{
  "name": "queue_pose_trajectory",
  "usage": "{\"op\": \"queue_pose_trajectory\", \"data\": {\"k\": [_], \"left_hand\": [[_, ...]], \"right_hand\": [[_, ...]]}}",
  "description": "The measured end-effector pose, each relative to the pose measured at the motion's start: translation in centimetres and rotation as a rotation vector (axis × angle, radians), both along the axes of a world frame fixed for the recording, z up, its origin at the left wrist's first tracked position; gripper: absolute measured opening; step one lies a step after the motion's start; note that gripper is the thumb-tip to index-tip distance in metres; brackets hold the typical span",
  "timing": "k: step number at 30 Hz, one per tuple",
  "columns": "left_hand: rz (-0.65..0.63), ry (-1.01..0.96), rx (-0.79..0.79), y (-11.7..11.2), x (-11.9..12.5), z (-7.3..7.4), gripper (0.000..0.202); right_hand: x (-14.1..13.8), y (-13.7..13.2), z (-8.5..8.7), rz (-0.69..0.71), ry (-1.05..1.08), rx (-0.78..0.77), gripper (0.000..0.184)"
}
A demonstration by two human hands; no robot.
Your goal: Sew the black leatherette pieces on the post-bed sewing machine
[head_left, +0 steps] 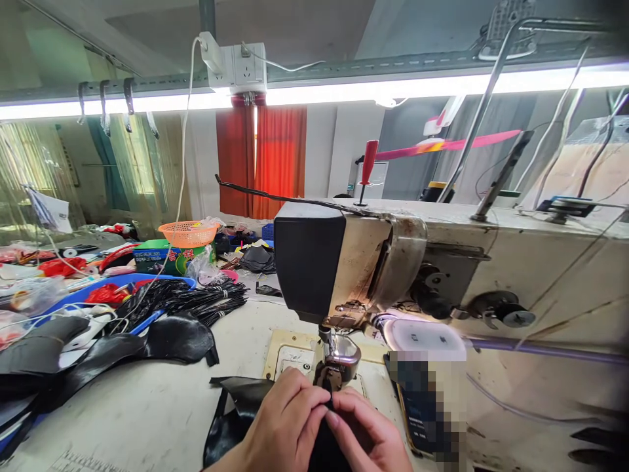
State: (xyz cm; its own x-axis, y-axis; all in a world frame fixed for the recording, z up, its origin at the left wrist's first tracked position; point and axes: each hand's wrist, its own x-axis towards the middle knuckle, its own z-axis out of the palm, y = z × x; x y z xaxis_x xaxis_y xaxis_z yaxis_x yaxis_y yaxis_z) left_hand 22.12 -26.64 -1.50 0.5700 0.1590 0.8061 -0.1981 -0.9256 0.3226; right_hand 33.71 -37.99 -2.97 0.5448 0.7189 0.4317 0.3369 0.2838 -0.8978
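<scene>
Both hands are at the needle area of an industrial sewing machine [312,255]. My left hand [280,423] pinches the edge of a black leather-like piece [328,452] just in front of the presser foot [327,375]. From the other side, my right hand [371,432] grips the same edge, its thumb and fingertips almost meeting those of the left. Glossy folds of black material [236,403] stick out to the left of my left hand. The fingers hide the exact spot where the piece meets the foot.
A phone [415,406], partly blurred out, lies right of the needle plate [275,347]. Black cut pieces [179,337] and bundled black strips [211,295] are heaped on the left by a blue tray [167,280]. A red-handled screwdriver [369,162] stands upright on the machine.
</scene>
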Motion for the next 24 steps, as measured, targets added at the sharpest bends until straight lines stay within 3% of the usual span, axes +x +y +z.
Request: {"op": "queue_pose_trajectory", "data": {"k": [8, 14, 19, 24], "left_hand": [[0.062, 0.068, 0.02, 0.0, 0.0, 0.7, 0.015], [0.099, 0.081, 0.026, -0.1, -0.1, 0.6, 0.014], [0.056, 0.134, -0.124, -0.3, -0.5, 1.1, 0.017], [0.02, 0.205, -0.127, -0.1, -0.3, 1.1, 0.023]], "right_hand": [[1.5, -0.3, -0.1, 0.075, -0.335, -0.002, 0.017], [0.9, -0.2, -0.4, -0.013, -0.289, -0.02, 0.013], [0.2, 0.1, -0.4, -0.074, -0.121, 0.04, 0.018], [0.9, -0.2, -0.7, 0.053, -0.2, 0.023, 0.013]]}}
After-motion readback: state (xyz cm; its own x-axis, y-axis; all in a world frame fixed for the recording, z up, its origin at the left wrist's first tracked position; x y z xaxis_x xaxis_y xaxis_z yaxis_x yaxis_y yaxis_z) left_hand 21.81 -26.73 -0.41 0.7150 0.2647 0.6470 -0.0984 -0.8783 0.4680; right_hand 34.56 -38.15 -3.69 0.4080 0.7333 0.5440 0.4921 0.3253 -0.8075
